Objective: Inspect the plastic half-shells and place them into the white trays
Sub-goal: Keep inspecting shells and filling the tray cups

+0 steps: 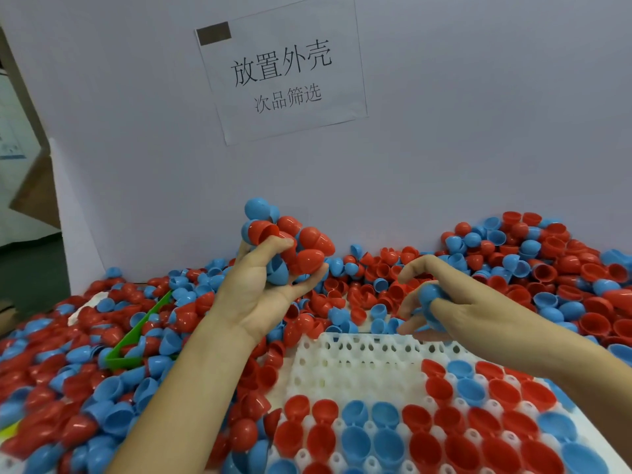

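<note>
My left hand [260, 295] is raised above the pile and grips a handful of red and blue half-shells [290, 241]. My right hand [455, 302] holds a single blue half-shell [431, 293] between thumb and fingers, just above the far edge of the white tray [345, 360]. The tray lies in front of me; its near rows hold red and blue half-shells sitting open side up, and its far left pockets are bare.
Loose red and blue half-shells [547, 261] are heaped across the table on the left, at the back and on the right. A green scoop [136, 336] lies half buried on the left. A white board with a paper sign [280, 66] stands behind.
</note>
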`<state>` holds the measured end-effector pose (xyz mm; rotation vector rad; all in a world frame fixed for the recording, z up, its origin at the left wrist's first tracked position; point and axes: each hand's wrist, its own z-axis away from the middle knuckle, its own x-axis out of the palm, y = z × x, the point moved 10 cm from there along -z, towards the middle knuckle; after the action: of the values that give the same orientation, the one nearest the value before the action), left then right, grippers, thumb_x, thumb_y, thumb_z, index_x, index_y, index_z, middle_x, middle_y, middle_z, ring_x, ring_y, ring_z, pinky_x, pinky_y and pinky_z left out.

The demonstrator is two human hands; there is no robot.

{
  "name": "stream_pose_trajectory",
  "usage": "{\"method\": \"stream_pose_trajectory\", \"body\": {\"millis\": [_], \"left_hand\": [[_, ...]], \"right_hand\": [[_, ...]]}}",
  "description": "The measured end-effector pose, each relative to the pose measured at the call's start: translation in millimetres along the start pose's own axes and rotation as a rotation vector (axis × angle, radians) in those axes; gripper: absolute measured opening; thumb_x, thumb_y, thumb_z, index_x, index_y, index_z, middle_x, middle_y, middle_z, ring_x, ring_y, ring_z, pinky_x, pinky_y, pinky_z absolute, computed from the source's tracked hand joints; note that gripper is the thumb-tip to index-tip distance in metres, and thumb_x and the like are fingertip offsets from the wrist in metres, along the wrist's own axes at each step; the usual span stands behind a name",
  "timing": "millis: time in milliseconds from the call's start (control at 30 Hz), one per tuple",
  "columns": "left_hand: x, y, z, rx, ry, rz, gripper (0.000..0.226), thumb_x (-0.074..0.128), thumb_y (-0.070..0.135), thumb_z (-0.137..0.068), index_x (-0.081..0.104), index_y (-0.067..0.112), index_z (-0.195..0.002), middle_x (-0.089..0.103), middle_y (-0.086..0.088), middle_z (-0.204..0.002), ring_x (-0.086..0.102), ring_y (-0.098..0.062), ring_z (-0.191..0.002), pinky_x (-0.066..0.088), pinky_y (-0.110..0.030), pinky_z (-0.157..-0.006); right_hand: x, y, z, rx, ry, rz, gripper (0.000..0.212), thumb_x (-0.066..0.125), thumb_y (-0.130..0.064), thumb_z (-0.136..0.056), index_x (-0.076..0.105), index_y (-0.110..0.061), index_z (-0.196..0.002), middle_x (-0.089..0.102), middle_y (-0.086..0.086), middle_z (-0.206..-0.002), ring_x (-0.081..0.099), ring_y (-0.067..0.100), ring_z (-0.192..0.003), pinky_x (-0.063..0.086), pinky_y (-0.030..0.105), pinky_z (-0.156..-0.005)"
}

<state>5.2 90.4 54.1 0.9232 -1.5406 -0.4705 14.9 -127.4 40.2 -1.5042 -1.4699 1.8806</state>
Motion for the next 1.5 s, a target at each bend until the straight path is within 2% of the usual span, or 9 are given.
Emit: {"method": "stream_pose_trajectory", "body": {"millis": [133, 267, 467, 667, 800, 1000, 1233, 1433, 1500], "left_hand": [[1, -1, -1, -0.001, -0.012, 0.009, 0.033, 0.072, 0.003, -0.068, 0.063, 0.019, -0.095, 0.077, -0.007, -0.086, 0.075, -0.032, -0.087, 0.06, -0.05, -0.069], [0, -1, -2, 0.004, -0.009, 0.005, 0.031, 0.072, 0.003, -0.067, 0.064, 0.02, -0.092, 0.076, -0.006, -0.089, 0.075, -0.03, -0.087, 0.06, -0.05, -0.068], [2, -1, -1, 0.006, -0.011, 0.003, 0.028, 0.071, 0.004, -0.069, 0.065, 0.02, -0.091, 0.072, -0.007, -0.094, 0.076, -0.027, -0.08, 0.06, -0.046, -0.066], [5, -3, 0, -0.008, -0.012, -0.013, 0.028, 0.07, 0.005, -0.07, 0.065, 0.02, -0.092, 0.072, -0.006, -0.097, 0.075, -0.028, -0.087, 0.06, -0.046, -0.069], [6, -5, 1, -0.025, 0.0, -0.023, 0.032, 0.07, 0.005, -0.069, 0.063, 0.02, -0.097, 0.067, -0.008, -0.11, 0.07, -0.033, -0.1, 0.06, -0.046, -0.07], [6, -6, 2, -0.034, 0.002, -0.012, 0.038, 0.069, 0.006, -0.069, 0.064, 0.021, -0.103, 0.067, -0.01, -0.113, 0.072, -0.03, -0.095, 0.061, -0.047, -0.071], [7, -8, 2, -0.041, 0.005, -0.024, 0.036, 0.07, 0.006, -0.068, 0.063, 0.021, -0.1, 0.066, -0.009, -0.112, 0.07, -0.03, -0.097, 0.06, -0.046, -0.07], [7, -10, 2, -0.048, 0.001, -0.016, 0.035, 0.071, 0.006, -0.068, 0.066, 0.021, -0.099, 0.069, -0.01, -0.108, 0.076, -0.028, -0.084, 0.06, -0.046, -0.066], [8, -10, 3, -0.051, -0.002, -0.014, 0.036, 0.071, 0.005, -0.068, 0.066, 0.021, -0.1, 0.068, -0.01, -0.111, 0.076, -0.028, -0.085, 0.06, -0.047, -0.067]], "right_hand": [[-1, -5, 3, -0.048, -0.004, -0.074, 0.047, 0.038, 0.013, -0.094, 0.055, -0.027, -0.112, 0.071, 0.0, -0.095, 0.072, 0.01, -0.095, 0.061, 0.033, -0.085], [-6, -3, 1, -0.035, 0.039, -0.105, 0.034, 0.065, 0.004, -0.089, 0.06, -0.024, -0.108, 0.071, 0.003, -0.095, 0.074, 0.018, -0.091, 0.062, 0.04, -0.079], [-23, 0, -1, -0.043, 0.207, -0.036, 0.023, 0.08, -0.017, -0.081, 0.065, -0.026, -0.095, 0.076, -0.008, -0.081, 0.073, 0.006, -0.075, 0.053, 0.015, -0.063], [-14, 23, -7, 0.096, 0.147, -0.033, 0.042, 0.083, -0.021, -0.078, 0.049, -0.021, -0.102, 0.077, -0.002, -0.075, 0.075, 0.016, -0.066, 0.061, 0.03, -0.066], [-9, 23, -8, 0.078, 0.122, 0.033, 0.035, 0.082, -0.016, -0.078, 0.05, -0.012, -0.09, 0.076, -0.002, -0.074, 0.073, 0.015, -0.061, 0.055, 0.018, -0.054], [-15, 15, -7, 0.018, 0.176, 0.045, 0.011, 0.081, -0.014, -0.078, 0.072, -0.019, -0.083, 0.075, -0.007, -0.074, 0.073, 0.014, -0.062, 0.058, 0.02, -0.055], [-8, 18, -10, 0.003, 0.124, 0.163, 0.015, 0.08, -0.019, -0.08, 0.073, -0.024, -0.093, 0.073, -0.007, -0.085, 0.072, 0.008, -0.063, 0.056, 0.017, -0.057], [3, 20, -11, -0.005, 0.048, 0.409, 0.011, 0.081, -0.033, -0.08, 0.072, -0.035, -0.085, 0.071, -0.015, -0.084, 0.063, -0.01, -0.078, 0.05, 0.012, -0.065], [12, 22, -11, 0.002, -0.002, 0.479, 0.011, 0.081, -0.033, -0.08, 0.071, -0.034, -0.08, 0.071, -0.013, -0.079, 0.064, -0.007, -0.076, 0.049, 0.011, -0.061]]}}
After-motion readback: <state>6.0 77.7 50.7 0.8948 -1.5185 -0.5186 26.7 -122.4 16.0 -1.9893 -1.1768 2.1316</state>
